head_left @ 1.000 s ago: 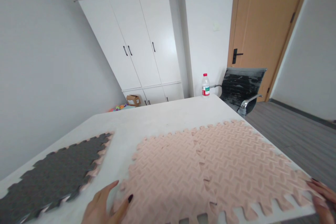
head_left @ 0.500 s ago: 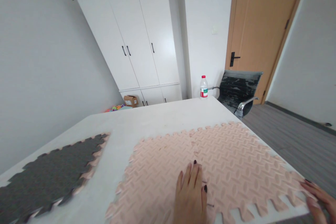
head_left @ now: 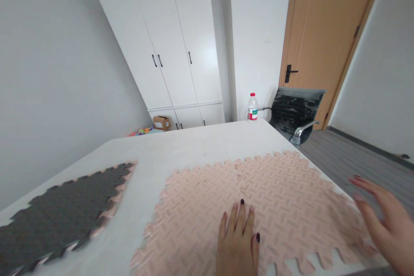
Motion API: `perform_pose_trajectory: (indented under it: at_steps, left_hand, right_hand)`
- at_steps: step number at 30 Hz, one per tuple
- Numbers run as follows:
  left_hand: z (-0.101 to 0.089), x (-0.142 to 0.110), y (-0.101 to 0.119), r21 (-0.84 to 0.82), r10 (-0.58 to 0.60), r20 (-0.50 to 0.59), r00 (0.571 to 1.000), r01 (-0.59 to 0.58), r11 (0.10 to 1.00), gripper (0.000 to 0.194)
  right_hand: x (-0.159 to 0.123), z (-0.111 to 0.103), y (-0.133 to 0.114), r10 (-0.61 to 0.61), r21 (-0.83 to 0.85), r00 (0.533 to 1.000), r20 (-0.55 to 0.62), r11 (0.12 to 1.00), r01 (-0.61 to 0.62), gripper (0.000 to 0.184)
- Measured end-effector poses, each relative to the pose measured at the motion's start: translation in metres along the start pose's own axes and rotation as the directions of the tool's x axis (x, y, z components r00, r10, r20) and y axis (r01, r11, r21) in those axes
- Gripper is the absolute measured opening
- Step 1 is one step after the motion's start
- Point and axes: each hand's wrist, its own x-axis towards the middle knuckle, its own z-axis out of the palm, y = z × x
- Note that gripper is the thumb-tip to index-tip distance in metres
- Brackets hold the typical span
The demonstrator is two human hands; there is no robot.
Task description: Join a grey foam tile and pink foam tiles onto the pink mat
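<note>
Two pink foam mat tiles lie joined side by side on the white table, with a diamond-ridged surface and toothed edges. My left hand (head_left: 237,239) rests flat on the left pink tile (head_left: 190,211), close to the seam, fingers stretched out. Past the table's right edge, my right hand (head_left: 384,220) is raised above the right pink tile's (head_left: 284,198) outer corner, its fingers apart and nothing in them. A shadow falls on the tile below it. To the left lies a dark grey foam mat tile (head_left: 67,211) with pink showing along its toothed edge.
A plastic bottle (head_left: 252,108) with a red cap stands at the far edge of the white table (head_left: 181,144). Behind are a black chair (head_left: 296,112), a wooden door (head_left: 330,30), white cabinets (head_left: 168,47) and a cardboard box (head_left: 161,123).
My right hand has lifted off the right tile's corner and moved up. The left hand stays on the left tile, its fingers slightly shifted. The seam between the tiles looks more closed near my left hand.
</note>
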Motion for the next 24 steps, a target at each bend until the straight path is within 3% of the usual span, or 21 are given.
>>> perform_pose_trajectory:
  at_steps: [2, 4, 6, 8, 11, 13, 16, 22, 24]
  left_hand:
    - [-0.002, 0.001, 0.001, -0.011, -0.01, -0.01, 1.0, 0.01, 1.0, 0.053]
    - [-0.003, 0.001, 0.003, -0.02, -0.035, -0.045, 0.998, 0.034, 0.999, 0.05]
    - [-0.002, 0.002, 0.005, -0.03, -0.062, -0.09, 0.994, 0.06, 0.998, 0.047]
    - [0.0, 0.003, 0.006, -0.038, -0.081, -0.132, 0.988, 0.076, 0.996, 0.045]
    - [0.001, 0.003, 0.006, -0.047, -0.093, -0.154, 0.984, 0.087, 0.995, 0.044]
    - [0.001, 0.004, 0.007, -0.056, -0.102, -0.149, 0.984, 0.094, 0.994, 0.044]
    - [0.001, 0.003, 0.008, -0.07, -0.116, -0.141, 0.983, 0.107, 0.992, 0.044]
    - [0.0, 0.003, 0.008, -0.106, -0.129, -0.13, 0.983, 0.116, 0.988, 0.044]
    - [-0.002, 0.003, 0.007, -0.117, -0.134, -0.11, 0.985, 0.121, 0.986, 0.044]
  right_hand:
    - [0.042, 0.013, -0.058, -0.165, 0.135, 0.969, 0.183, 0.981, 0.141, 0.051]
    - [0.073, 0.039, -0.114, -0.377, 0.216, 0.842, 0.386, 0.924, 0.315, 0.054]
    - [0.09, 0.074, -0.156, -0.518, 0.289, 0.69, 0.506, 0.855, 0.43, 0.055]
    - [0.097, 0.109, -0.18, -0.551, 0.291, 0.585, 0.595, 0.826, 0.483, 0.061]
    - [0.096, 0.15, -0.191, -0.536, 0.272, 0.496, 0.683, 0.817, 0.508, 0.067]
    - [0.091, 0.164, -0.189, -0.544, 0.283, 0.458, 0.703, 0.806, 0.52, 0.069]
    - [0.084, 0.173, -0.185, -0.55, 0.276, 0.45, 0.704, 0.795, 0.541, 0.069]
    - [0.087, 0.17, -0.187, -0.574, 0.262, 0.423, 0.701, 0.759, 0.596, 0.072]
    - [0.086, 0.167, -0.189, -0.604, 0.234, 0.437, 0.667, 0.726, 0.647, 0.069]
